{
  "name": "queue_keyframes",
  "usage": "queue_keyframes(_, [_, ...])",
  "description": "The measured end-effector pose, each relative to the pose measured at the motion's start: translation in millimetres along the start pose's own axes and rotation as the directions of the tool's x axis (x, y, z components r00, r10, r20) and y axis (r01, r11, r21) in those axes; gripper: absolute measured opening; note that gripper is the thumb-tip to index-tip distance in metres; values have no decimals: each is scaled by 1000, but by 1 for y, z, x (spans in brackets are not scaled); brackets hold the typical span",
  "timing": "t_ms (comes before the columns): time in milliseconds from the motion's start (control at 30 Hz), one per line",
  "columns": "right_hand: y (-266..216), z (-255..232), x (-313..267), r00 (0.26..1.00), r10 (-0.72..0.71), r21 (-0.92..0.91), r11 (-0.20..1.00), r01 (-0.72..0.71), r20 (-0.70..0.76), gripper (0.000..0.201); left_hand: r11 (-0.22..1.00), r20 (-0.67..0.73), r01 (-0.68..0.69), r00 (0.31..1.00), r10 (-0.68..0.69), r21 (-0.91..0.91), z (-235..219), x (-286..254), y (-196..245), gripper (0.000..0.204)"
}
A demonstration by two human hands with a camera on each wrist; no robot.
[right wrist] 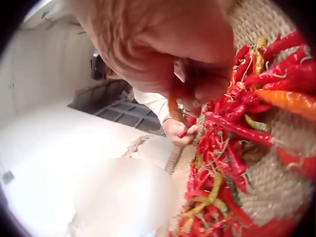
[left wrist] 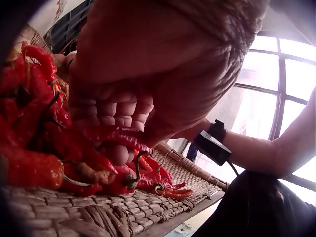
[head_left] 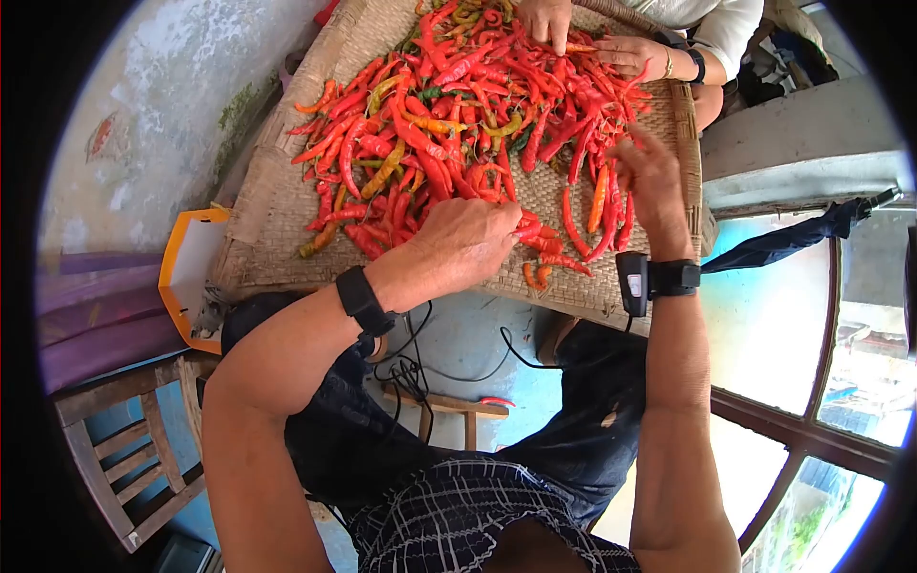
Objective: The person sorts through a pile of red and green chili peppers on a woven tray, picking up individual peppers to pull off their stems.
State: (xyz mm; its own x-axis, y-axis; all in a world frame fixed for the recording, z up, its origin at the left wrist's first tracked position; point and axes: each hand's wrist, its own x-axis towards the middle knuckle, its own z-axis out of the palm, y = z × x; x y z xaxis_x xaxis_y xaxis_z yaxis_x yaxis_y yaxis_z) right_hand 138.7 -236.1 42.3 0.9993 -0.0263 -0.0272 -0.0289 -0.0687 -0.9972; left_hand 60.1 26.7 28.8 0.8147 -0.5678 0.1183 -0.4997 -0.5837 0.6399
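Note:
Many red, orange and greenish chili peppers (head_left: 458,143) lie heaped on a woven tray (head_left: 258,258). My left hand (head_left: 458,239) is at the near edge of the heap, its fingers curled. They hold a red chili pepper (left wrist: 118,136), which shows under the palm in the left wrist view. My right hand (head_left: 657,181) is raised over the right side of the tray, blurred, beside several loose peppers. In the right wrist view its fingers bend together, and a tapering orange-brown chili pepper (right wrist: 174,107) sticks out from between them, its upper part hidden.
Across the tray another person's hands (head_left: 626,55) work among the peppers. A wall (head_left: 162,105) stands at left, with an orange-edged box (head_left: 186,277) and a wooden chair (head_left: 134,449). A folded umbrella (head_left: 793,234) hangs by the window at right. Black cables (head_left: 411,372) dangle below the tray.

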Motion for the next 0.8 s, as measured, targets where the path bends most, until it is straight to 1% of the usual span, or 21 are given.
queue_keyframes(33, [0, 5, -3, 997, 60, -154, 987, -52, 51, 52, 1000, 0, 0, 1000, 0, 0, 0, 0, 0, 18])
queue_keyframes(67, [3, 12, -9, 990, 99, -79, 993, -91, 97, 42, 1000, 4, -19, 1000, 19, 19, 0, 0, 0, 17])
queue_keyframes(100, [3, 17, -13, 990, 102, -80, 992, -94, 99, 42, 999, 9, -35, 999, 35, 38, 0, 0, 0, 17])
queue_keyframes(133, [-1, 25, -17, 955, 113, -230, 972, -49, 274, 36, 999, 7, -30, 1000, 30, 37, 1, -1, -2, 17])
queue_keyframes(167, [-4, 29, -19, 887, 148, -365, 931, 25, 437, 30, 998, 4, -32, 999, 32, 58, 3, -1, -3, 16])
queue_keyframes(200, [0, 28, -18, 829, 255, -401, 915, -40, 498, 25, 996, 4, -37, 999, 37, 78, 5, -2, -3, 15])
queue_keyframes(233, [0, 29, -19, 829, 256, -401, 915, -41, 498, 25, 996, 4, -36, 999, 36, 77, 5, -2, -2, 15])
queue_keyframes(300, [-2, 30, -20, 742, 351, -376, 915, -143, 571, 27, 994, 23, -53, 998, 51, 98, 3, -2, -1, 12])
queue_keyframes(333, [-8, 33, -20, 740, 352, -377, 915, -143, 573, 27, 994, 21, -51, 999, 49, 98, 3, -2, -1, 12])
queue_keyframes(367, [-17, 37, -19, 882, 203, -172, 975, -142, 425, 29, 991, 7, -78, 997, 78, 105, 3, -2, -2, 11])
queue_keyframes(400, [-21, 40, -19, 971, 80, 34, 995, -90, 224, 30, 988, -7, -104, 994, 105, 112, 3, -3, -2, 10])
queue_keyframes(433, [-17, 38, -13, 970, 81, 33, 995, -91, 228, 30, 989, -10, -100, 995, 102, 112, 2, -3, -2, 10])
queue_keyframes(467, [-8, 32, -2, 998, -67, -12, 998, 68, 17, 33, 988, -1, -101, 995, 102, 117, 2, -3, -2, 10])
queue_keyframes(500, [2, 25, 5, 956, -224, -90, 973, 211, -187, 37, 987, 10, -104, 995, 104, 122, 2, -3, -2, 9])
queue_keyframes(533, [10, 18, 8, 961, -265, -405, 890, 212, -80, 44, 987, 9, -104, 995, 104, 121, 2, -2, -2, 9])
queue_keyframes(567, [18, 21, 7, 961, -265, -405, 890, 212, -80, 44, 987, 16, -104, 995, 103, 124, 3, -2, -2, 10])
queue_keyframes(633, [36, 37, 4, 940, -217, -593, 733, 334, 262, 49, 987, 27, -101, 995, 98, 127, 4, -2, -3, 10])
queue_keyframes(667, [42, 47, 1, 941, -213, -591, 735, 332, 264, 49, 984, 30, -112, 994, 109, 140, 5, -1, -4, 10])
queue_keyframes(733, [48, 65, -5, 789, -419, -798, 208, 566, 450, 54, 982, 32, -118, 993, 114, 148, 6, -2, -4, 10])
queue_keyframes(767, [46, 72, -6, 789, -417, -797, 209, 567, 452, 54, 981, 26, -125, 992, 122, 149, 7, -2, -4, 10])
queue_keyframes(800, [43, 78, -7, 849, -341, -828, 259, 497, 403, 57, 980, 21, -131, 991, 130, 150, 7, -2, -4, 9])
